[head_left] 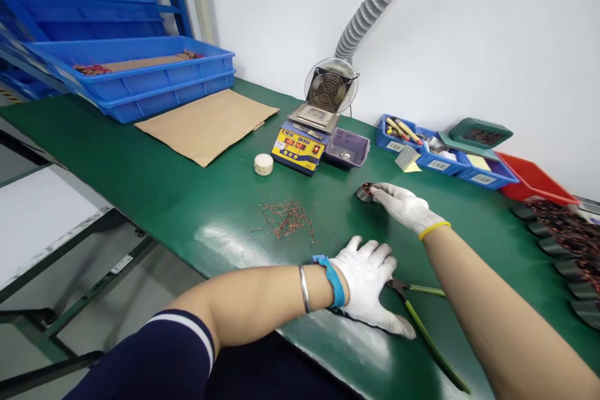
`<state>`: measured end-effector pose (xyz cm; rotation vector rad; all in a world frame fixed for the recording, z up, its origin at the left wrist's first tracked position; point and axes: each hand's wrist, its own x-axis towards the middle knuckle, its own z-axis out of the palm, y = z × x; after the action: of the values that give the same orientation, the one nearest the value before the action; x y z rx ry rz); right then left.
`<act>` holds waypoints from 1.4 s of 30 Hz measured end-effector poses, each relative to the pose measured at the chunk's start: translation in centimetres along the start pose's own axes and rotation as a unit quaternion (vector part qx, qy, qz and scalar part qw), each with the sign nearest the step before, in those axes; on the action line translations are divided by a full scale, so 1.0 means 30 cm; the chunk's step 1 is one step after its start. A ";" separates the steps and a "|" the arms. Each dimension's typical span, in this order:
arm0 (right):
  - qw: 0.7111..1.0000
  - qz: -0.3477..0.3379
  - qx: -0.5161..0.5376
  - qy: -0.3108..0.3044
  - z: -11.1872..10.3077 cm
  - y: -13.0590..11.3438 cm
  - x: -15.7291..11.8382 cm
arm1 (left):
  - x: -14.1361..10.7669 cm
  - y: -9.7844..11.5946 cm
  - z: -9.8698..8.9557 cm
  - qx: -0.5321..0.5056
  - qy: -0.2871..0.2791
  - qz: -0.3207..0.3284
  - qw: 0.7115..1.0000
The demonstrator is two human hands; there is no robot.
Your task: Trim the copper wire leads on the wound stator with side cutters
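Observation:
My left hand (368,278), in a white glove with a blue wrist strap, lies flat on the green table with its fingers spread. Close by its fingertips are pliers (418,319) with long green handles. Farther off, my right hand (403,205), also gloved in white, grips a small dark metal ring with copper windings (364,192) at the tabletop, looking like a motor stator. Its fingertips hide part of that stator. Left of both hands, a loose heap of copper wire scraps (289,220) is scattered on the table.
Behind are a solder pot (300,145) with yellow front panel, a fan (328,89) on a duct, and a purple tray (347,149). Small blue bins (438,159) and a red bin (532,178) stand right, beside rows of wound parts (569,244). Cardboard (206,122) and blue crates (164,87) lie left.

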<state>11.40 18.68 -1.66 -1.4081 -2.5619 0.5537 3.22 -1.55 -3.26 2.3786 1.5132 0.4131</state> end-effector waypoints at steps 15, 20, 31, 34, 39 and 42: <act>0.988 -0.082 -0.129 -0.018 0.001 0.098 -0.593 | -0.007 -0.111 -0.175 0.106 0.108 -0.199 0.968; 0.977 -0.018 -0.204 0.052 0.000 0.153 -0.577 | 0.050 -0.169 -0.106 0.116 0.065 -0.123 0.983; 0.996 -0.061 -0.046 0.046 0.159 -0.070 -0.475 | -0.016 -0.039 -0.143 -0.020 0.045 -0.143 0.989; 0.993 -0.114 -0.011 0.011 0.159 -0.049 -0.481 | 0.014 -0.074 -0.131 -0.317 0.120 -0.265 0.903; 0.985 -0.169 0.022 -0.015 0.157 -0.033 -0.477 | 0.031 -0.108 -0.121 -0.481 0.122 -0.342 0.798; 0.985 -0.173 0.028 -0.010 0.145 -0.025 -0.483 | 0.013 -0.103 -0.145 -0.492 0.100 -0.328 0.800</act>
<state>17.28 5.10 -4.90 -0.9129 -2.6963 0.5769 -0.88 0.46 -0.47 0.9657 1.5249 0.9792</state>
